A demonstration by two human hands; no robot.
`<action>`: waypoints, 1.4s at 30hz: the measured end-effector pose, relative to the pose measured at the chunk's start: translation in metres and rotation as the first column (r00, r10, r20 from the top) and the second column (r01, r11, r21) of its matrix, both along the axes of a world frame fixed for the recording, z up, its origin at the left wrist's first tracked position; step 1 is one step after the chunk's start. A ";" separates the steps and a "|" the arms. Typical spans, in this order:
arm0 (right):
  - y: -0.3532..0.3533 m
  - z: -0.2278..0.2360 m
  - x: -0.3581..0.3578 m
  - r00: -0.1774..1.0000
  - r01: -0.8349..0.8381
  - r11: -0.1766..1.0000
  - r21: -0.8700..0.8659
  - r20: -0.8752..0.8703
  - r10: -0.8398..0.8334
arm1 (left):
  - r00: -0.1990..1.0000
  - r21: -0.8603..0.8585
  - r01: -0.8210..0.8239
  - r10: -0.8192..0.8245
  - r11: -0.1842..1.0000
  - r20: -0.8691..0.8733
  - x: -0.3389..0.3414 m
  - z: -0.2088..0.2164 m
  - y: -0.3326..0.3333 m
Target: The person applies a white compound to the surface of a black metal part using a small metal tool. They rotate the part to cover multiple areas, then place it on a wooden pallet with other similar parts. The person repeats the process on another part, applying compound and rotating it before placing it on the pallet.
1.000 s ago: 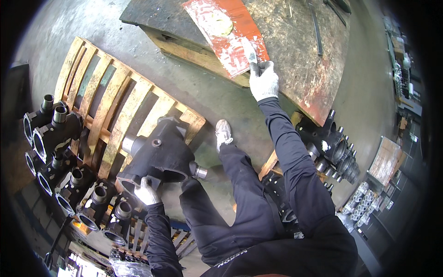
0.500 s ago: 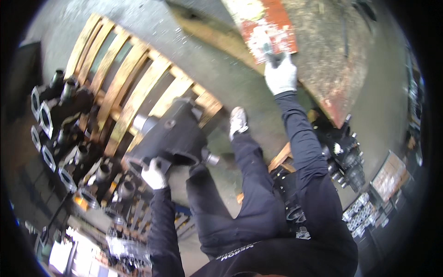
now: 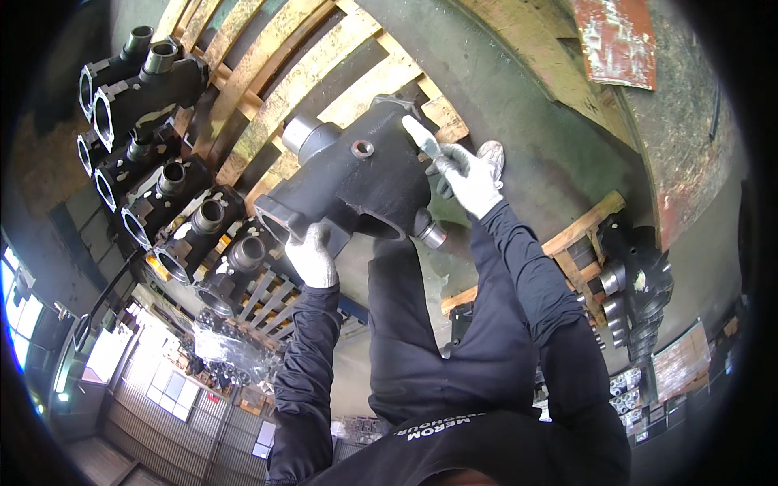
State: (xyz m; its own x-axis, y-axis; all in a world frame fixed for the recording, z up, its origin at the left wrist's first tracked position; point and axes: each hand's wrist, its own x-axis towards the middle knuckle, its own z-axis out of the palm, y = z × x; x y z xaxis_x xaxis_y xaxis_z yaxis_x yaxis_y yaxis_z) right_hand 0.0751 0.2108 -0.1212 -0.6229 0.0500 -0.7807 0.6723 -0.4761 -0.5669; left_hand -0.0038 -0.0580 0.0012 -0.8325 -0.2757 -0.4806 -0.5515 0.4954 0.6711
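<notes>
In front of me a large black cast pipe housing (image 3: 336, 174) lies tilted over the edge of a wooden pallet, close to my knee. It has a bare metal collar, a small threaded boss and open flanged ends. My left hand (image 3: 312, 257), in a white glove, is closed on the flange at its near left end. A putty knife (image 3: 423, 138) with white paste on its blade is gripped in my gloved right hand (image 3: 472, 180). Its tip is at the housing's upper right surface; whether it touches, I cannot tell.
The wooden pallet (image 3: 324, 61) extends behind the housing. Several similar black castings (image 3: 146, 97) stand in rows at left. On the worn tabletop (image 3: 689, 154) at right lies a red board (image 3: 616, 40) smeared with white paste. More dark parts (image 3: 640, 279) are stacked at lower right.
My right hand has moved from the paste-smeared red board, down and left to the black housing, with the putty knife. My left hand stays on the flange, and the view has shifted toward the housing.
</notes>
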 end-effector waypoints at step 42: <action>-0.058 -0.043 0.007 0.858 -0.366 0.655 0.661 -0.033 0.513 | 0.994 0.071 -0.110 0.111 0.991 -0.005 0.001 -0.004 -0.025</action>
